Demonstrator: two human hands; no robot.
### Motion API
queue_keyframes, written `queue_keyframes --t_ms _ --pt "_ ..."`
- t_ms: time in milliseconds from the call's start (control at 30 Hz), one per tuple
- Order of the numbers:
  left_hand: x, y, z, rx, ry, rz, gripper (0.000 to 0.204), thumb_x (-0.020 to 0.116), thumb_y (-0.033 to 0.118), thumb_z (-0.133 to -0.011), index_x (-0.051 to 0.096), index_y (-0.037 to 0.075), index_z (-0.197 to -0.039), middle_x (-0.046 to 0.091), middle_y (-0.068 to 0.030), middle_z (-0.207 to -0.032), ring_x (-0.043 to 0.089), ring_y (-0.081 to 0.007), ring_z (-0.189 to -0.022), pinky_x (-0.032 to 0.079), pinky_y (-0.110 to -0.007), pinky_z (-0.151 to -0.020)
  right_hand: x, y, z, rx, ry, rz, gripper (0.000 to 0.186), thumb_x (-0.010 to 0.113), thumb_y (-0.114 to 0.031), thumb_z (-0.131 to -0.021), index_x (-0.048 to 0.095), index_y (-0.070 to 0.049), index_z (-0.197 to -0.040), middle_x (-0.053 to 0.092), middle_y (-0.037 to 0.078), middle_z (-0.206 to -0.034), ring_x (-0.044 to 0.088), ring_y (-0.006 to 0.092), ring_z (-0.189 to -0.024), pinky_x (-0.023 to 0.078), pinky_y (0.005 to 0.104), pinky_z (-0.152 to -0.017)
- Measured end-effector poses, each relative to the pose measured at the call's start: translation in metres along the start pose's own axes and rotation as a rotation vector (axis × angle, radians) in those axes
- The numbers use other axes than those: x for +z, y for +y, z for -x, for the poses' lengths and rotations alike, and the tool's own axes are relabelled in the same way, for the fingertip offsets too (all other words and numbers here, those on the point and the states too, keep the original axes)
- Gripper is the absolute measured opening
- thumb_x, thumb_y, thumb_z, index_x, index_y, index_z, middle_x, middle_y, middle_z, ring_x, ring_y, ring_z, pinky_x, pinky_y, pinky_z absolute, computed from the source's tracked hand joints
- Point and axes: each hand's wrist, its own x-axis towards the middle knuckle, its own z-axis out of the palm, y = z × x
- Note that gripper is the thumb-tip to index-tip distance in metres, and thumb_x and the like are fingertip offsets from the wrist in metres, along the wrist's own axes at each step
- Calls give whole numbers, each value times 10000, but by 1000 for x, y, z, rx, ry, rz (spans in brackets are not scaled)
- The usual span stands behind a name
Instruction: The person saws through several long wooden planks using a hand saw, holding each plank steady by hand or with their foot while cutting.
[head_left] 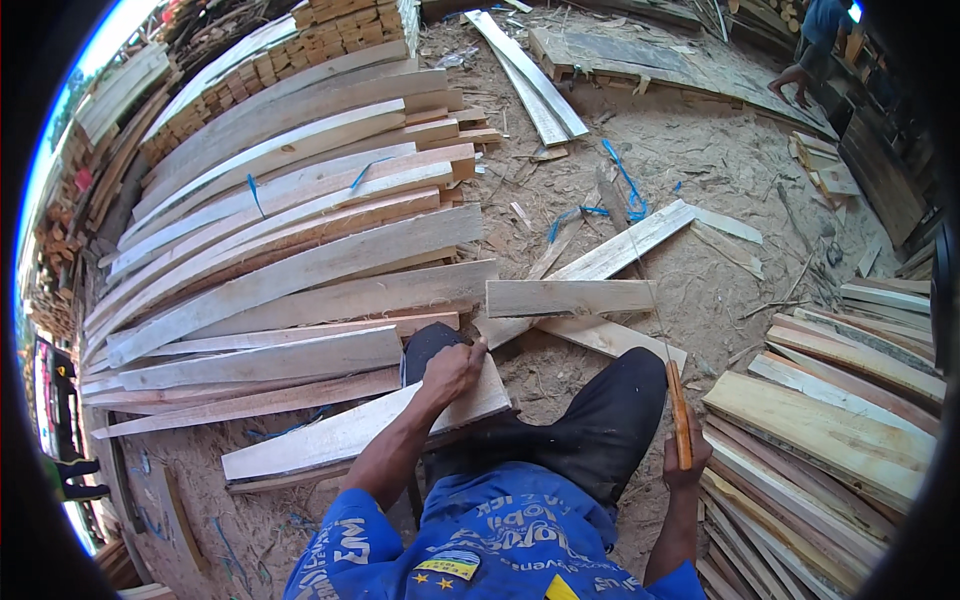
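My left hand (455,375) is closed on the upper edge of a pale wooden plank (340,440), near its right end. The plank lies beside and partly across my left leg, slanting down to the left. In my right hand (685,455) is a long thin-bladed tool (681,415) with an orange-brown wooden handle, held by my right knee. Its blade points away from me and shows almost edge-on, so its kind is unclear. Just beyond my knees, a short board (570,297) rests across a longer board (625,245) on the ground.
Many rough planks (330,265) are stacked on the left. Another plank pile (815,440) lies close on my right. Blue strapping (625,180) and wood scraps litter the ground. Farther off are a low wooden platform (640,60) and a person (820,45).
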Motion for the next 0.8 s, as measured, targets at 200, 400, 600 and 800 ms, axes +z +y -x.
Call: queue_keyframes --t_ms 200,400,600,800 --pt "17 -4 72 211 -105 313 521 441 451 -959 624 -31 -887 608 -232 -810 593 -398 -810 455 -430 -748 6 166 33 141 -271 669 672 649 -33 -707 433 11 -1341 624 238 -894 625 384 -835 505 424 -724" --pt "20 -129 112 -238 651 153 353 589 346 -877 635 -3 -899 597 -185 -885 557 -356 -909 434 -447 -828 25 222 33 301 -430 606 505 616 -13 -744 532 22 -1241 641 229 -916 625 336 -963 507 396 -809" --pt "58 -212 190 -1004 1083 0 590 689 287 -791 423 -7 -1228 407 -226 -1235 383 -405 -1184 377 -529 -940 111 -12 -87 430 -390 -237 336 616 -298 -891 661 21 -987 619 42 -727 561 117 -653 473 286 -623" --pt "108 -234 187 -1015 1369 319 767 729 259 -772 309 -97 -1306 447 -297 -1231 428 -447 -1144 352 -472 -996 192 -119 -47 324 -1013 -477 460 775 -387 -756 642 39 -866 662 157 -753 640 179 -717 500 329 -641"
